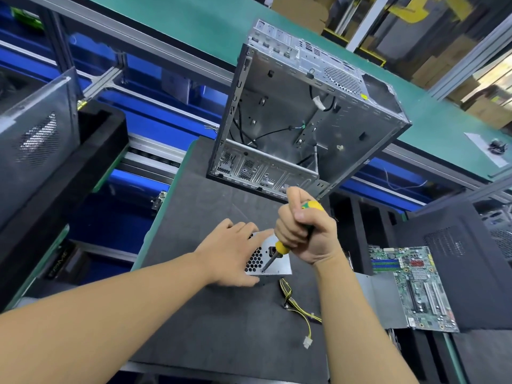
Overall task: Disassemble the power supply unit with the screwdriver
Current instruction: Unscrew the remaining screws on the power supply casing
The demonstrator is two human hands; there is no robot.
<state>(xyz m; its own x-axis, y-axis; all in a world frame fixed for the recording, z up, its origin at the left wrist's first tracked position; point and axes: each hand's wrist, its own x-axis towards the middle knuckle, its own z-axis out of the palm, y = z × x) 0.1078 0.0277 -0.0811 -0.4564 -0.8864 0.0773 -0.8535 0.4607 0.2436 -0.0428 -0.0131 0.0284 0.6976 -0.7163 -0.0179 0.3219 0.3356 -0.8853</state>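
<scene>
Presumably to stop slipping, power supply unit [274, 268] is pinned by flat-fingered left hand [235, 253]; screwdriver [282, 246] is clenched in right hand [302, 231].

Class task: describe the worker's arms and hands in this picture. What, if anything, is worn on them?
Both forearms are bare as far as the frame shows, with no sleeves in view. The left hand and right hand wear no gloves, and no watch, wristband or ring shows on either.
</scene>
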